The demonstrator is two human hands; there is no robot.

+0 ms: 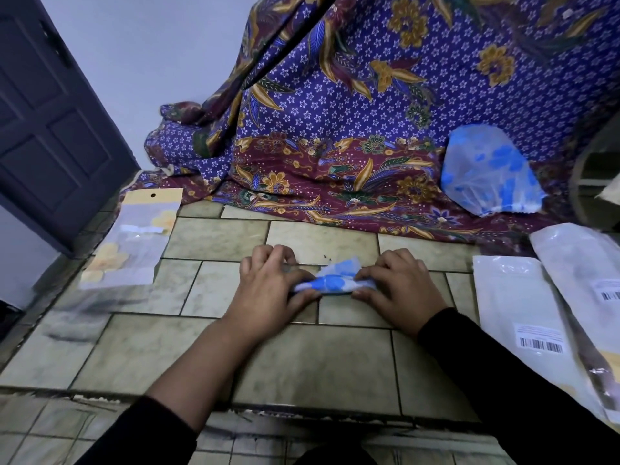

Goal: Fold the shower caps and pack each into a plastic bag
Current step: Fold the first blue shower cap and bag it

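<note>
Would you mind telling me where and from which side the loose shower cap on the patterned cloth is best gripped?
Pinch the gathered lower rim of the loose shower cap, coming from the front: it leans against the patterned cloth, rim toward you, and the bunched edge probably grips better than the dome.

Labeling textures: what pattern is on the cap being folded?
The shower cap is translucent white with blue blotchy print; clearest in the head view.

**Batik cloth, tiles and a door**

A purple and maroon batik cloth (335, 129) with gold flowers drapes down along the far edge of the tiled floor (302, 364), its hem spread over the beige tiles. A dark panelled door (50, 129) stands at the far left corner, beside a pale wall (151, 45).
</note>
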